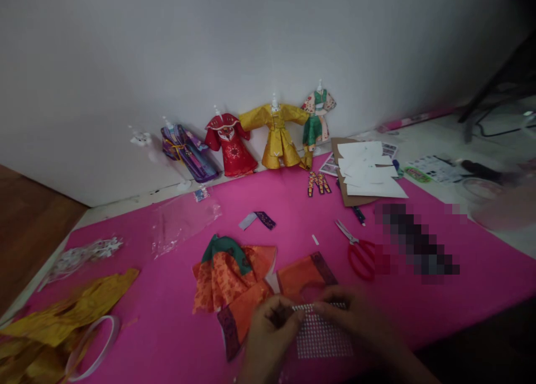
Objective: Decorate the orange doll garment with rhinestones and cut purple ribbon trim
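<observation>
Both hands hold a sheet of small shiny beads in rows (323, 336) low in the view, over the pink mat. My left hand (274, 328) pinches its upper left edge between thumb and finger. At the upper edge farther right, my right hand (354, 317) has its fingers closed on the sheet. Just beyond the hands lie an orange doll garment with a green top (230, 267) and an orange cloth piece with a dark border (301, 275). Red-handled scissors (360, 253) rest open to the right of them.
Dressed doll forms, one in a yellow robe (276, 135), stand along the wall. White papers (368, 169) are stacked at the back right. Yellow cloth (75, 306) and a white ring (94, 348) lie left. A clear plastic bag (184, 222) lies behind the orange garment.
</observation>
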`<state>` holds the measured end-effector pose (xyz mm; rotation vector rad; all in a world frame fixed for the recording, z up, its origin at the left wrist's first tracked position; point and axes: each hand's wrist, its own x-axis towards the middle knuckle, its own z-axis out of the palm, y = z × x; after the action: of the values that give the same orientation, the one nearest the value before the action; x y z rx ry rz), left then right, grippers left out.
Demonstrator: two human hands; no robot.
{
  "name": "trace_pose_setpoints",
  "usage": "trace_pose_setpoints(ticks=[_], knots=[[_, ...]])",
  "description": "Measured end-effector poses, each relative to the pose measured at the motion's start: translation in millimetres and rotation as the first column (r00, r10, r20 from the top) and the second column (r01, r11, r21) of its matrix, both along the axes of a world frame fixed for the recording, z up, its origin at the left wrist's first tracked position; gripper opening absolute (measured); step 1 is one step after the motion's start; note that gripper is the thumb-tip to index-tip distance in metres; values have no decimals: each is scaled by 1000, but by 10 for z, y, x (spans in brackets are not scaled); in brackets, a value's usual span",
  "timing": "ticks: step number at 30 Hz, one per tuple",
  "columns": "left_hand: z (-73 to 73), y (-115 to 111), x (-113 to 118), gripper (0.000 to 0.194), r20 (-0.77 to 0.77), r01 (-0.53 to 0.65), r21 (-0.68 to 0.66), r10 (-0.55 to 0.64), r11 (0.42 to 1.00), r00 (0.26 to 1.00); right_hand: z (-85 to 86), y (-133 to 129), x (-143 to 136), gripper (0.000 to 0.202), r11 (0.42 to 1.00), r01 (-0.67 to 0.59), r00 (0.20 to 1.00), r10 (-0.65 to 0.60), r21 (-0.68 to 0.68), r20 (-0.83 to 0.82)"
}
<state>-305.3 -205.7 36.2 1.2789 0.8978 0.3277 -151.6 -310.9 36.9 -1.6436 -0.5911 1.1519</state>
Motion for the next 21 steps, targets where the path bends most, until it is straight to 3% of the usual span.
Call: trace_pose_setpoints(ticks=[8,16,21], knots=[[-113,82,-57,21,17,-1,24,1,1000,1000,-99,-16,84,29,992,25,991,-9,125,-130],[-284,47,-48,33,122,-88,-33,92,996,988,-273,33,193,21,991,-26,999,22,133,35],[-363,81,-142,51,167,-155,-93,169,984,971,-252,87,363,17,990,41,992,-57,137,114]])
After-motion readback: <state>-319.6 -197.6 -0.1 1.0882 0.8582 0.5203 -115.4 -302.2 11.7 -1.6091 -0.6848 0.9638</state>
